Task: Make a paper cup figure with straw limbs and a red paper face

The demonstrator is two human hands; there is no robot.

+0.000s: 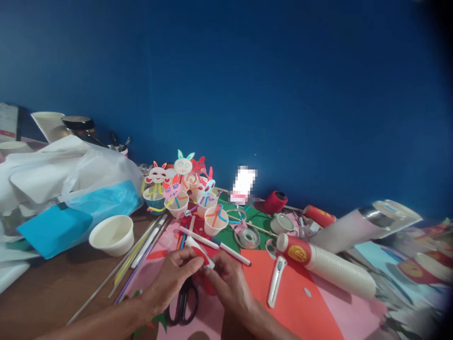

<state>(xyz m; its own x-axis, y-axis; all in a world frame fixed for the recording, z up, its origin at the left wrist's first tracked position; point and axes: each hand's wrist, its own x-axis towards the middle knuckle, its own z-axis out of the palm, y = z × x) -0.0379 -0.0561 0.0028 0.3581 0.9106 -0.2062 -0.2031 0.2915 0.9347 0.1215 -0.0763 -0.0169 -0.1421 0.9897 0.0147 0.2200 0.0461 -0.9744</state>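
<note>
Both hands meet over the front middle of the table at a small white and red piece (198,250) that looks like paper. My left hand (168,274) pinches it between thumb and fingers from the left. The fingers of my right hand (233,281) close on its lower right end. Below my hands lie black-handled scissors (183,304) on pink paper (208,316). Just beyond my fingers lie white markers (233,252). A paper cup (215,220) with bent coloured strips stands behind them.
Behind are several cups with paper animal faces (183,165). To the right lie a utility knife (276,282) on orange paper (297,311), a stack of paper cups (339,269) and a bottle (345,229). A white bowl (112,234) and plastic bag (88,165) are left.
</note>
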